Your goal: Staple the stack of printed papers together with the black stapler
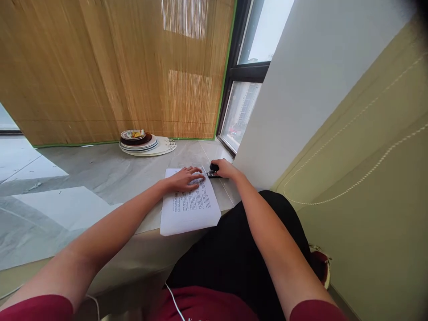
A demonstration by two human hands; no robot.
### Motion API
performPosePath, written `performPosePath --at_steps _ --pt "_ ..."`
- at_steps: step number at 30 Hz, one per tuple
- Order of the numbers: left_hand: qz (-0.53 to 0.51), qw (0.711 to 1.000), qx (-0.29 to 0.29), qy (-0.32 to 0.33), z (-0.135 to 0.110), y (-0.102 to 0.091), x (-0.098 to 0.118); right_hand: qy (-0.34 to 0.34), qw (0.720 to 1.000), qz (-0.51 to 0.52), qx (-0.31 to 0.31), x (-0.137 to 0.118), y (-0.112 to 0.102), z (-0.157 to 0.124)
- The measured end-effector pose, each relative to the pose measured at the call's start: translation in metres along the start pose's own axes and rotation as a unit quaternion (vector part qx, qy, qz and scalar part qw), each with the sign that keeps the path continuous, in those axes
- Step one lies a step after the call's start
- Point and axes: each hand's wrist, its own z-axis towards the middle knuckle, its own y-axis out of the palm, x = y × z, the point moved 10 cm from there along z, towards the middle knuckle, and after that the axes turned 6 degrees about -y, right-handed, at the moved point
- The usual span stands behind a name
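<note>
A stack of printed paper lies on the grey stone ledge, its near edge sticking out past the ledge's front. My left hand rests flat on the upper part of the sheets, fingers spread. At the paper's right edge, my right hand grips a small black stapler with metal parts in its middle. The stapler's front end meets the sheet's edge; whether paper is between its jaws I cannot tell. Part of the stapler is hidden under my fingers.
Several stacked plates stand at the back of the ledge, before a bamboo blind. A window and a white wall bound the right side. A beaded cord hangs at the right.
</note>
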Motion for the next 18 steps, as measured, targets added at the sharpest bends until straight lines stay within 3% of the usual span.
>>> performPosePath --at_steps 4,18 --pt "-0.011 1.000 -0.020 0.015 0.000 0.005 0.004 -0.035 0.999 -0.002 0.002 -0.013 0.004 -0.004" --pt "0.018 0.999 -0.044 0.016 -0.001 0.008 0.007 -0.008 0.998 -0.058 -0.004 -0.027 0.015 -0.006"
